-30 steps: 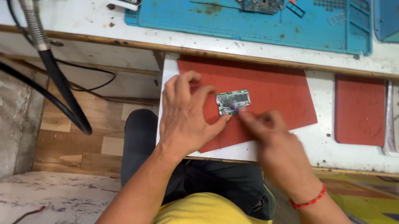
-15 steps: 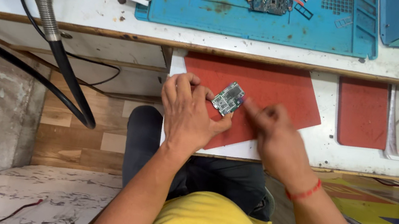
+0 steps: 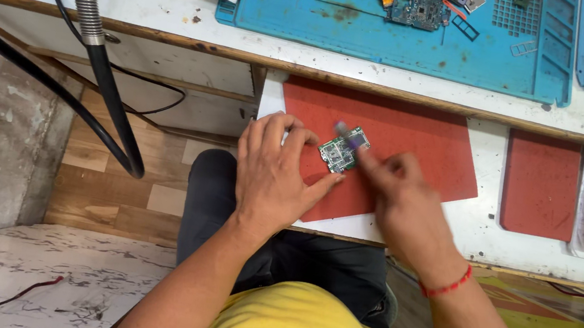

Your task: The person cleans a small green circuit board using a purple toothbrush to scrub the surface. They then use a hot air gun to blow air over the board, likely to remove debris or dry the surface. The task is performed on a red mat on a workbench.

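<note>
- Left hand (image 3: pixel 272 176): fingers spread flat, steadying small green circuit board (image 3: pixel 342 151) on red mat (image 3: pixel 419 138), near its front-left corner.
- Right hand (image 3: pixel 404 206): blurred, pinching a thin tool (image 3: pixel 351 135) over the board.

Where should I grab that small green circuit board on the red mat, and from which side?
Probably by the bare long edges of the small green circuit board, pinched from above. It lies flat on the red mat, components facing up. The left hand steadies its near-left side and the blurred right hand works from the right, so the far edge is freest.

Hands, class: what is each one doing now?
Left hand: open, flat on red mat, steadying small circuit board.
Right hand: blurred; grip cannot be told.
</note>
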